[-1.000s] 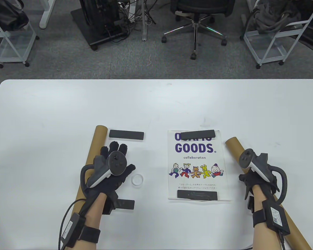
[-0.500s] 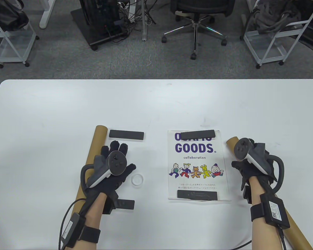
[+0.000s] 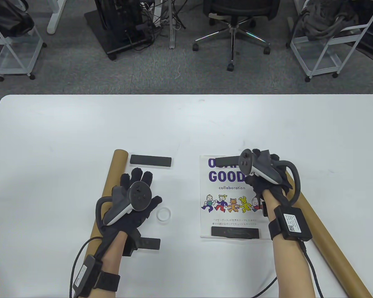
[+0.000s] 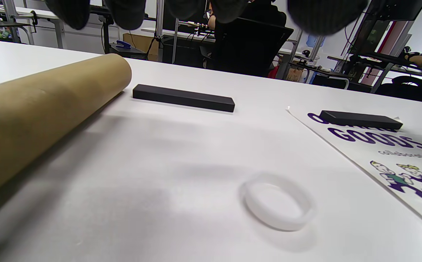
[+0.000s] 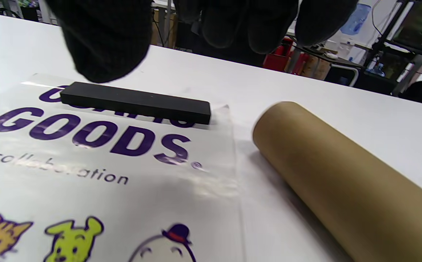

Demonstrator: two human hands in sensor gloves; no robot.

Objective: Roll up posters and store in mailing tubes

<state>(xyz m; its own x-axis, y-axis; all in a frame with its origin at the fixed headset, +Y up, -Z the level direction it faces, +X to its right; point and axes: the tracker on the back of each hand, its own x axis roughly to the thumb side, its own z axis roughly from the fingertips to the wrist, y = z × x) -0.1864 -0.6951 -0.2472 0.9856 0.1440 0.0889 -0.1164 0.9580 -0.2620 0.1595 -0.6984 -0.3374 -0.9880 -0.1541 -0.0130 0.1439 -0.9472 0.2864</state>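
Note:
A poster (image 3: 227, 198) printed "GOODS collaboration" with cartoon figures lies flat at the table's middle. One black bar weight (image 3: 228, 160) holds down its top edge and another (image 3: 235, 232) its bottom edge. A brown mailing tube (image 3: 112, 180) lies left of my left hand (image 3: 140, 177), which rests flat with spread fingers and holds nothing. A second tube (image 3: 323, 226) lies diagonally at the right. My right hand (image 3: 262, 156) hovers over the poster's top right corner. In the right wrist view its fingertips (image 5: 232, 32) hang just above the top bar (image 5: 134, 102) without gripping it.
A white ring (image 3: 163, 214) lies right of my left hand. A spare black bar (image 3: 150, 160) sits beyond the left hand, and another (image 3: 147, 244) lies partly under that wrist. Beyond the table's far edge stand an office chair (image 3: 236, 18) and wire carts (image 3: 323, 52).
My right hand has left the right tube and moved up and to the left, over the poster's top right corner. The left hand and all objects stayed put.

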